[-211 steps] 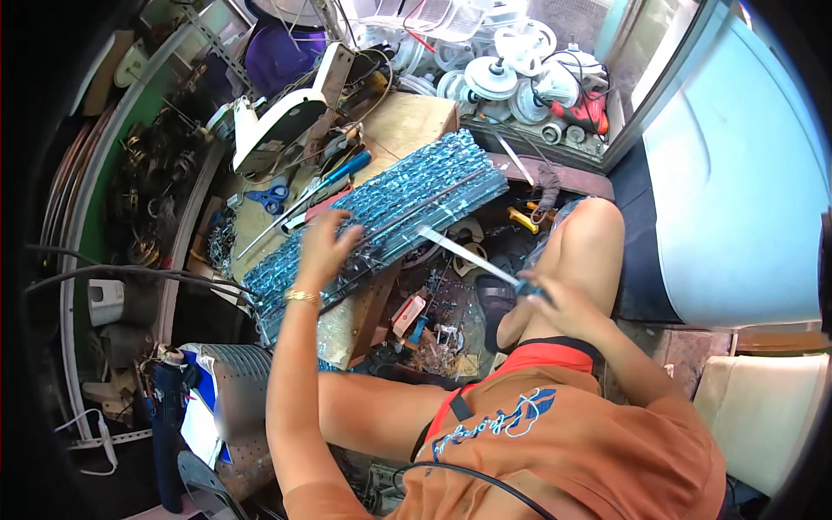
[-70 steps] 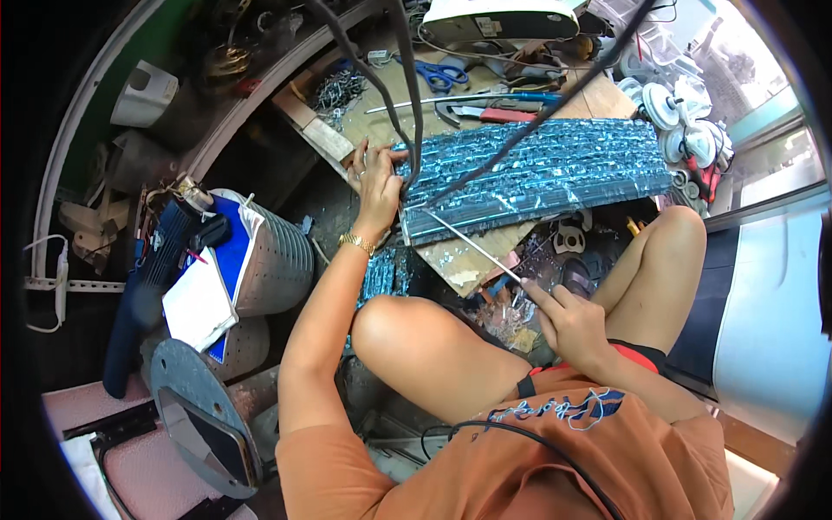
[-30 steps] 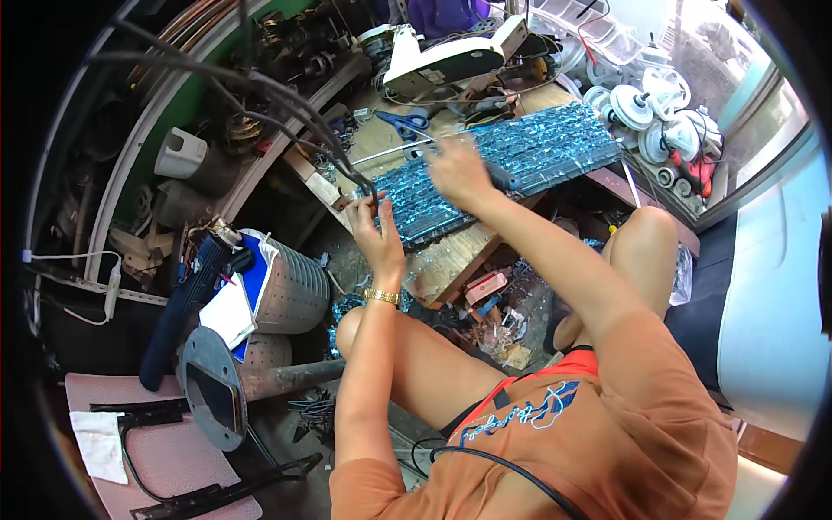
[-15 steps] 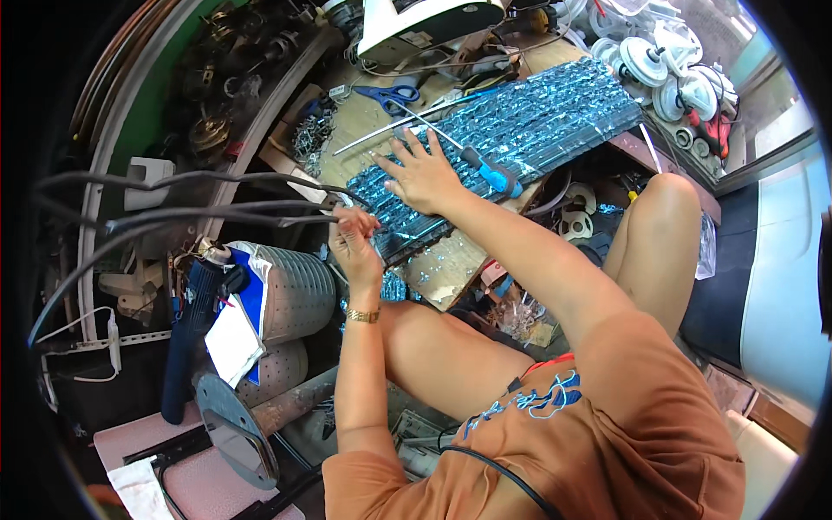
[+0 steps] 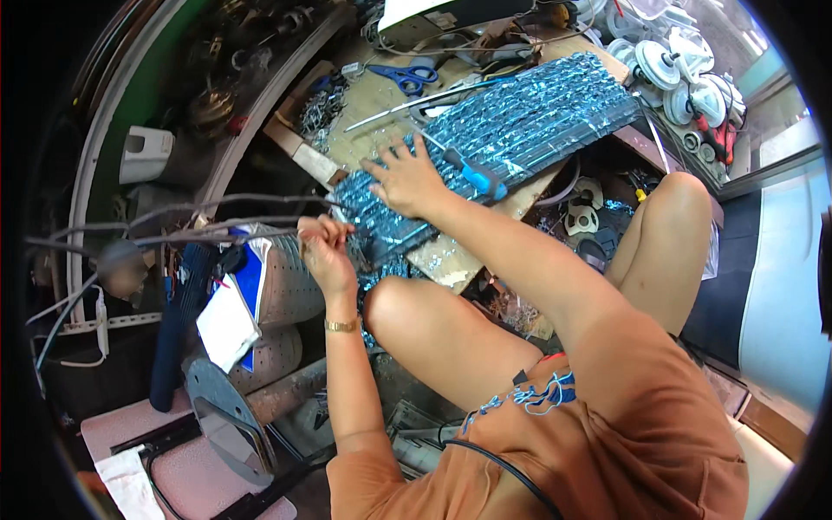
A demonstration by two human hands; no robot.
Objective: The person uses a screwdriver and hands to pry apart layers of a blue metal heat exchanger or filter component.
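A long slab of dark strips and crinkled shiny blue foil (image 5: 511,121) lies slantwise on the wooden bench. My right hand (image 5: 406,182) presses flat on its left part, fingers spread. Beside the slab's left end, my left hand (image 5: 325,251) is closed on several thin dark cable-like strips (image 5: 173,232), which stretch out to the left and look blurred. Whether they join the slab is hidden by my fingers. A screwdriver (image 5: 475,173) with a blue and black handle rests on the slab, just right of my right hand.
Blue scissors (image 5: 407,78) and a thin metal rod (image 5: 407,108) lie on the bench (image 5: 368,91) beyond the slab. White plastic parts (image 5: 663,65) are piled at the far right. A perforated metal drum (image 5: 290,282) stands at left, near a round-plated metal stand (image 5: 221,416).
My left hand has moved left and slightly down with the strips, which now hang flatter. The right hand stays spread on the slab and appears shifted a little left.
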